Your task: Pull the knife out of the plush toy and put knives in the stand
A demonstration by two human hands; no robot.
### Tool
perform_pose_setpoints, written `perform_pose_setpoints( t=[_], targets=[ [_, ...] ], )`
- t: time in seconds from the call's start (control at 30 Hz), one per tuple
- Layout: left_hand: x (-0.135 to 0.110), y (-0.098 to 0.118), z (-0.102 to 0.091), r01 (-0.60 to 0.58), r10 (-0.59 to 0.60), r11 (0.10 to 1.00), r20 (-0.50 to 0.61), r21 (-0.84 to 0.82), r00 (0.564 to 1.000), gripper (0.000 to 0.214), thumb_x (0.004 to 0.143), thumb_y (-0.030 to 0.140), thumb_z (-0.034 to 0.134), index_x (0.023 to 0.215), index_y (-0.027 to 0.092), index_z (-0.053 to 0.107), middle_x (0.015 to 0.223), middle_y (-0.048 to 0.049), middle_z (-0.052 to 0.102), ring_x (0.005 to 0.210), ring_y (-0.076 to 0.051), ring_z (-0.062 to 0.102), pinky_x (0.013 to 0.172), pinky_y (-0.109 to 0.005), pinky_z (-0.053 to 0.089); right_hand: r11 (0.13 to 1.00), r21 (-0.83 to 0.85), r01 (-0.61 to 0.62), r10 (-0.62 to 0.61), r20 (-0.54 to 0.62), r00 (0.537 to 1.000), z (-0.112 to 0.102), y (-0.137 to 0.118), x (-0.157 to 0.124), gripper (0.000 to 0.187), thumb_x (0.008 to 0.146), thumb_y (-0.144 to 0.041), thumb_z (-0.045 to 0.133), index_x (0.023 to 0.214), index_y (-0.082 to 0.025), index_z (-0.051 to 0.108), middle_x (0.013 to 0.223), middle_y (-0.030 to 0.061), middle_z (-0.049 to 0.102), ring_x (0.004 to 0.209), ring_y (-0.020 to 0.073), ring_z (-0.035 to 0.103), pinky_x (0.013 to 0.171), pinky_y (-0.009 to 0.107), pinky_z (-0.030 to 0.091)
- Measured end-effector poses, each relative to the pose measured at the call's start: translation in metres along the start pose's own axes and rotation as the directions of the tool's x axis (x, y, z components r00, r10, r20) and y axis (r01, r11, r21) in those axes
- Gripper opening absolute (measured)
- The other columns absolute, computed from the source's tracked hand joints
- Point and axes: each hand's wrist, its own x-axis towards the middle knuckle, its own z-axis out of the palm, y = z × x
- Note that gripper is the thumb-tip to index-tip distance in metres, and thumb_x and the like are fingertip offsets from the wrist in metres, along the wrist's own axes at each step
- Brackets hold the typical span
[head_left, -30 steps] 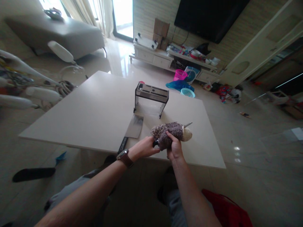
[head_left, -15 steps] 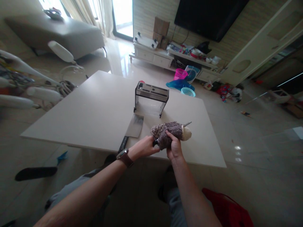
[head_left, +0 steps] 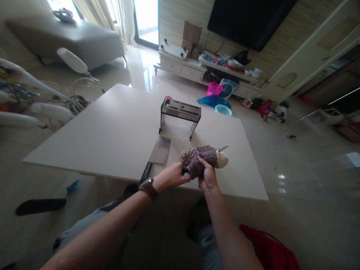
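Note:
My left hand is closed round the black handle of a knife, near the table's front edge. A fuzzy purple-grey cloth with a cream end is wrapped about the blade and hides most of it. Out of the cloth's far right side pokes a narrow grey tip. My right hand grips the cloth from below, thumb on top. Left of the hands a cleaver lies flat, its black handle reaching over the front edge. Behind it stands a knife block with a dark slotted top and clear sides.
The white table spreads out before me. White padded stands with cables crowd its left side. Baskets and a blue bag sit on the floor beyond. A red bag lies below at the right.
The hands, knife and cloth hold almost the same place. Only a very slight shift of the whole view shows.

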Motion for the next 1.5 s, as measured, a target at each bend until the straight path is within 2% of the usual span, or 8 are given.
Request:
perform_pose_setpoints(
  t=[0.13, 0.5, 0.7, 0.9, 1.17, 1.5],
  targets=[
    [-0.0003, 0.0003, 0.0000, -0.016, 0.016, 1.000, -0.025, -0.004, 1.000, 0.030, 0.082, 0.033, 0.066, 0.103, 0.013, 0.074, 0.092, -0.0064, 0.075, 0.076, -0.017, 0.063, 0.067, -0.023, 0.044, 1.000, -0.002, 0.009, -0.009, 0.002, 1.000, 0.0007, 0.0003, -0.0004, 0.045, 0.058, -0.022, 0.088, 0.100, -0.015, 0.074, 0.097, 0.0047, 0.080, 0.090, 0.0214, 0.075, 0.090, 0.037, 0.062],
    [-0.0001, -0.0011, 0.0007, -0.024, 0.024, 1.000, -0.022, -0.009, 0.999, 0.031, 0.082, 0.033, 0.066, 0.102, 0.012, 0.073, 0.087, -0.0059, 0.074, 0.072, -0.016, 0.060, 0.064, -0.023, 0.041, 1.000, -0.006, -0.004, 0.004, 0.015, 1.000, 0.0017, -0.0010, -0.0021, 0.043, 0.057, -0.023, 0.088, 0.097, -0.015, 0.074, 0.096, 0.0047, 0.080, 0.090, 0.0213, 0.074, 0.091, 0.036, 0.061],
    [0.0004, -0.0024, 0.0037, 0.001, -0.001, 1.000, -0.021, -0.011, 1.000, 0.028, 0.079, 0.031, 0.066, 0.098, 0.012, 0.074, 0.083, -0.0051, 0.072, 0.068, -0.014, 0.058, 0.061, -0.023, 0.039, 1.000, -0.025, -0.010, 0.011, 0.010, 1.000, 0.0004, -0.0008, -0.0011, 0.043, 0.058, -0.023, 0.087, 0.099, -0.015, 0.074, 0.097, 0.0053, 0.080, 0.091, 0.0224, 0.075, 0.092, 0.038, 0.060],
    [-0.0006, -0.0017, 0.0027, -0.001, 0.001, 1.000, -0.032, -0.004, 0.999, 0.028, 0.079, 0.033, 0.066, 0.097, 0.013, 0.073, 0.088, -0.0062, 0.074, 0.073, -0.016, 0.061, 0.065, -0.024, 0.042, 1.000, -0.013, -0.001, 0.001, 0.005, 1.000, 0.0017, -0.0005, -0.0019, 0.045, 0.058, -0.022, 0.087, 0.101, -0.015, 0.074, 0.098, 0.0048, 0.080, 0.089, 0.0210, 0.074, 0.089, 0.035, 0.061],
    [0.0001, -0.0006, 0.0031, 0.004, -0.004, 1.000, -0.018, 0.003, 1.000, 0.024, 0.080, 0.033, 0.066, 0.090, 0.013, 0.073, 0.080, -0.0052, 0.071, 0.067, -0.014, 0.057, 0.060, -0.024, 0.038, 0.999, -0.021, -0.028, 0.028, 0.000, 1.000, -0.0018, 0.0006, 0.0011, 0.048, 0.058, -0.022, 0.088, 0.103, -0.015, 0.074, 0.098, 0.0049, 0.080, 0.098, 0.0233, 0.074, 0.094, 0.038, 0.060],
    [-0.0002, -0.0005, 0.0029, 0.019, -0.019, 1.000, -0.010, -0.008, 1.000, 0.025, 0.079, 0.033, 0.066, 0.091, 0.012, 0.073, 0.082, -0.0059, 0.072, 0.069, -0.014, 0.058, 0.062, -0.024, 0.039, 0.999, -0.015, -0.028, 0.028, -0.005, 1.000, 0.0008, -0.0009, -0.0020, 0.044, 0.059, -0.022, 0.086, 0.100, -0.015, 0.074, 0.097, 0.0048, 0.080, 0.089, 0.0213, 0.074, 0.093, 0.038, 0.060]
  ],
)
